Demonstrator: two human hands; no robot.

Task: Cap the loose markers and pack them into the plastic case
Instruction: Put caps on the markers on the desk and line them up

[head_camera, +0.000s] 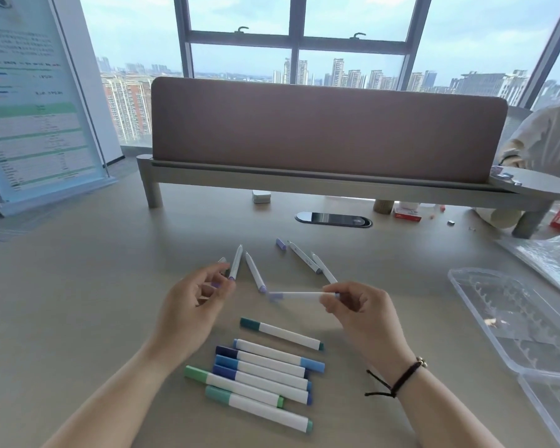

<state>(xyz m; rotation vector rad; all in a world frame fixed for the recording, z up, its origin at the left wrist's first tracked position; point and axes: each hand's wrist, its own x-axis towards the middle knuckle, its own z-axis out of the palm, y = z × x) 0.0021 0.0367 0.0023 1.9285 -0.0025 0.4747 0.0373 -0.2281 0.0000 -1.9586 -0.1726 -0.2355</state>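
While my right hand (353, 305) pinches the white-barrelled lilac marker (299, 295) level above the beige desk (78, 318), my left hand (194, 299) nips a small purple cap (216, 285), so I line them up straight before pressing home.

Taking the plastic case (511, 321) at the table's right edge as landmark: bare table (411, 273) lies just left of it, an open lane for a hand. Further left, seven capped markers (265, 370) crowd the near side and four uncapped markers (256, 273) the far side. Beyond it lies crinkled plastic wrap (550, 253)
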